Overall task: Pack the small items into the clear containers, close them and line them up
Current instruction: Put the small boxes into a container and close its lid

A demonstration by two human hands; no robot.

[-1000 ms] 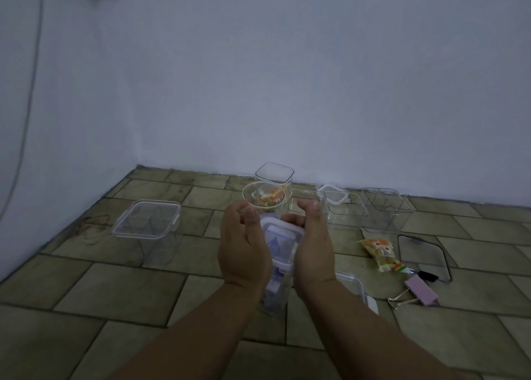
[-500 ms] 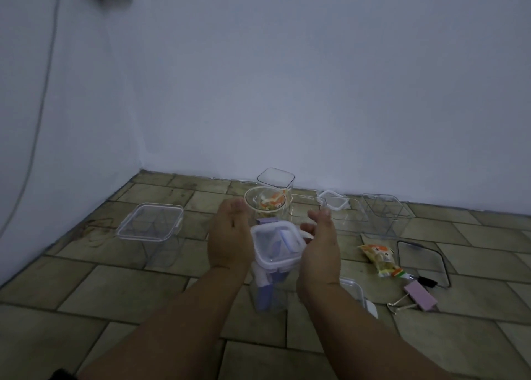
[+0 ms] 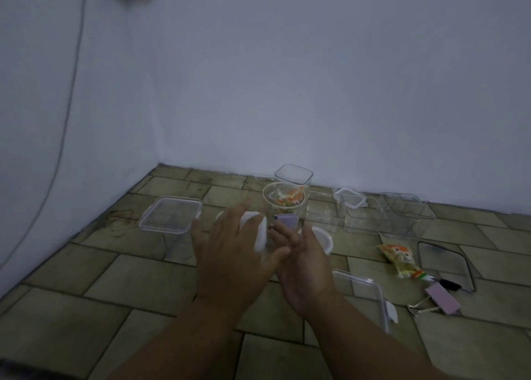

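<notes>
Left hand [image 3: 232, 253] has its fingers spread over the box [image 3: 256, 231] mid-frame, and right hand [image 3: 304, 262] lies flat on its side; neither is clamped. Cup [image 3: 284, 200] is filled but lidless. Packet [image 3: 399, 260] and clip [image 3: 441, 299] are loose on the floor [image 3: 115, 279] at right, so I'd say we're about halfway, with nothing lined up yet.

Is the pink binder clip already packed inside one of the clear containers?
No, the pink binder clip lies loose on the floor tiles, near the snack packet.
</notes>
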